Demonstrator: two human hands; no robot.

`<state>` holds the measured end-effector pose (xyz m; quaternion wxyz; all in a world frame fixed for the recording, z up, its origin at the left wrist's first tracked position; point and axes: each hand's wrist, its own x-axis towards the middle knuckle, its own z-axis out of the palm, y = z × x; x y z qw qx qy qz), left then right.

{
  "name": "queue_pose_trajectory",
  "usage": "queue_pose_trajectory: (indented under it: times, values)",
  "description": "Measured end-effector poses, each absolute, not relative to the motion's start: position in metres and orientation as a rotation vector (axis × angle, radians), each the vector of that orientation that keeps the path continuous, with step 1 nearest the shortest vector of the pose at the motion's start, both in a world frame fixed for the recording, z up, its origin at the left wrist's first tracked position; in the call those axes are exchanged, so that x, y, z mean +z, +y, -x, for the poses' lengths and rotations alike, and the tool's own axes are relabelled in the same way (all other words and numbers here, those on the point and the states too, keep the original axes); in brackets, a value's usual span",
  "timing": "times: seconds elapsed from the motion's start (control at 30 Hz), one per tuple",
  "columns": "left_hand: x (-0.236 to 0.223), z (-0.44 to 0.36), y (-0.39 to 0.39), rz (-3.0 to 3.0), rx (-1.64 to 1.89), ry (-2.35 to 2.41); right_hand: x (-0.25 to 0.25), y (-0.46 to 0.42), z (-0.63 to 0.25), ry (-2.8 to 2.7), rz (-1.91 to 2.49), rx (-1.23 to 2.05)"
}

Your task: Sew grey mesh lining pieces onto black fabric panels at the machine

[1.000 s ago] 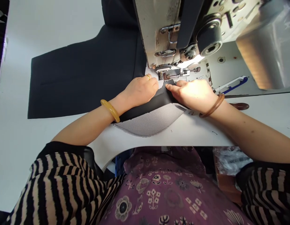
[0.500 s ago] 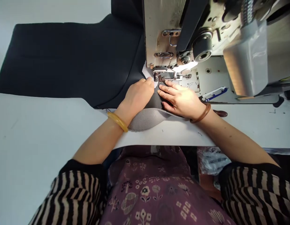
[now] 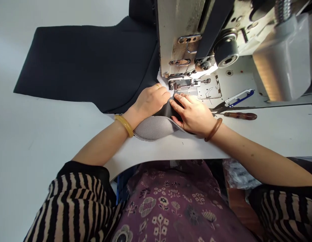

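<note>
A large piece of dark fabric [image 3: 87,64] lies on the white table, its right end running under the sewing machine head [image 3: 181,43]. My left hand [image 3: 152,101] is closed on the fabric's edge just in front of the presser foot [image 3: 171,84], fingers curled and knuckles up. Beside it, my right hand [image 3: 193,112] rests palm down on the fabric with its fingers spread. A light grey mesh layer [image 3: 153,127] folds out below both hands towards the table's front edge. Under the needle area, a pale strip of mesh shows; the fingertips partly hide the seam.
Thread snips [image 3: 238,99] with a blue and white handle lie right of my right hand, next to a tool with a brown wooden handle [image 3: 243,116]. A translucent lamp-like cover [image 3: 282,64] hangs at the right. Thread scraps dot the machine bed [image 3: 231,80].
The view has shifted slightly, with the machine now further right. The dark fabric's far left end has moved right, towards the machine. More of the wooden-handled tool shows beside my right wrist.
</note>
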<state>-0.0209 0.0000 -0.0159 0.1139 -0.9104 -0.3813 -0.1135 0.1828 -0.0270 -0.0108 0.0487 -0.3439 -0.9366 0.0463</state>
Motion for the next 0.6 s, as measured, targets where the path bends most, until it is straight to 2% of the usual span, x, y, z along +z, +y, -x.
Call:
queue_pose_trajectory:
  times: [0.2, 0.4, 0.47, 0.6]
  values:
    - [-0.009, 0.019, 0.007, 2.68, -0.193, -0.996, -0.008, -0.033, -0.172, -2.842, 1.139, 0.164]
    - [-0.007, 0.017, 0.009, 2.732, -0.149, -1.11, -0.003, -0.037, -0.16, -2.816, 1.285, 0.17]
    - [-0.006, 0.021, 0.01, 2.745, -0.117, -1.106, -0.004, -0.03, -0.167, -2.858, 1.187, 0.177]
    - [-0.005, 0.033, 0.016, 2.748, -0.151, -1.052, -0.01, -0.006, -0.195, -2.953, 0.665, 0.229]
